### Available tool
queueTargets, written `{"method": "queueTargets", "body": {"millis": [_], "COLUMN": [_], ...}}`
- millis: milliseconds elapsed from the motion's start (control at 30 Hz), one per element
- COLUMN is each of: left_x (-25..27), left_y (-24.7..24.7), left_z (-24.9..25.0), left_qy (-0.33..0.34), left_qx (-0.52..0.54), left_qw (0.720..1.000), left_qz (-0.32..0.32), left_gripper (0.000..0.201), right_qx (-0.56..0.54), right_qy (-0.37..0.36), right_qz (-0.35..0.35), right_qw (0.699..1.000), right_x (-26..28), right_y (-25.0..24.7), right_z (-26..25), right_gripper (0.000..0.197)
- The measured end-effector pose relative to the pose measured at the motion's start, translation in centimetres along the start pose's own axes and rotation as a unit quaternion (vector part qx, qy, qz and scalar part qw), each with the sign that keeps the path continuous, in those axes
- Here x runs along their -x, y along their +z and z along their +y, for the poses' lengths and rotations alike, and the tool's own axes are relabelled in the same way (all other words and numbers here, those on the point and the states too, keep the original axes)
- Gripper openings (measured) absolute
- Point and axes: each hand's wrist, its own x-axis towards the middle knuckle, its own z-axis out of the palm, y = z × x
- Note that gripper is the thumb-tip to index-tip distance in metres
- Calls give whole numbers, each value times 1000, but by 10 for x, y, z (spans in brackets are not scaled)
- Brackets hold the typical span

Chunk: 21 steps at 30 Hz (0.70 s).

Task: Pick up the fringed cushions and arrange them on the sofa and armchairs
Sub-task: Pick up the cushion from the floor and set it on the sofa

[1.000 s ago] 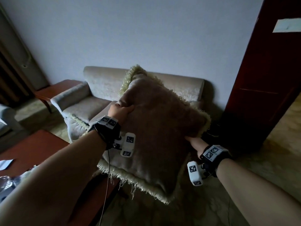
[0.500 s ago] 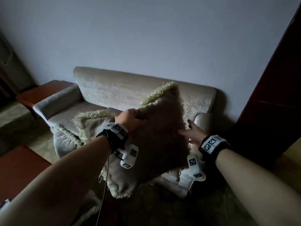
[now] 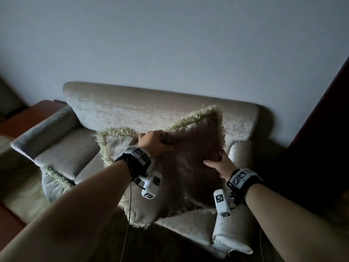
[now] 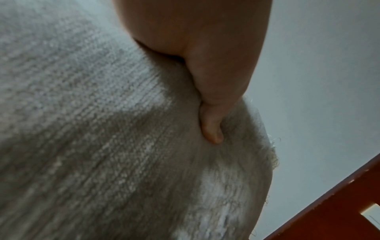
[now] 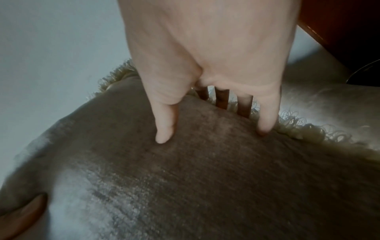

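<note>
over the right end of the pale beige velvet sofa [image 3: 132,112] hung a brown square velvet cushion with cream fringe [image 3: 188,173], tilted toward the backrest, its lower edge near the seat front and its right side just beside the sofa's right armrest [image 3: 239,154]. the left hand [image 3: 153,142] gripped the cushion's top edge, fingers curled over it, thumb pressed into the pile. the right hand [image 3: 219,165] clasped the cushion's right edge: thumb on the near face, fingers [image 5: 265,120] wrapped over the fringe. a second fringed cushion [image 3: 115,146] showed behind the left wrist, nearer the sofa's middle; whether it touched the held one could not be told. risk, as judged: released at that tilt, the soft cushion could slump forward off the sofa's seat or topple over the right armrest, since nothing propped its base. compared with half a second earlier, the right hand, then open and apart from the cushion, had closed on its edge, and the cushion had moved closer to the sofa's backrest.
</note>
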Motion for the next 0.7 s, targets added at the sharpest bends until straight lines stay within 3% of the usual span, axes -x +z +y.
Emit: {"method": "queueTargets", "body": {"millis": [100, 267, 433, 600, 700], "left_x": [-52, -131, -214, -292, -323], "left_y": [2, 18, 52, 90, 115], "left_z": [8, 6, -21, -43, -45], "left_qy": [22, 82, 133, 174, 196], "left_qx": [-15, -26, -26, -15, -3], "left_qw": [1000, 996, 988, 976, 970], "left_qz": [-3, -18, -73, -127, -141], "left_gripper": [49, 37, 36, 36, 33], "right_qx": [-29, -29, -38, -55, -76], "right_qy": [23, 64, 98, 136, 153], "right_qz": [14, 73, 118, 196, 220], "right_qw": [999, 995, 987, 970, 960], "right_x": [-32, -95, -159, -211, -235], "right_y": [-11, -13, 10, 31, 34], "right_z": [-29, -38, -27, -20, -14], "right_gripper": [62, 60, 47, 22, 19]}}
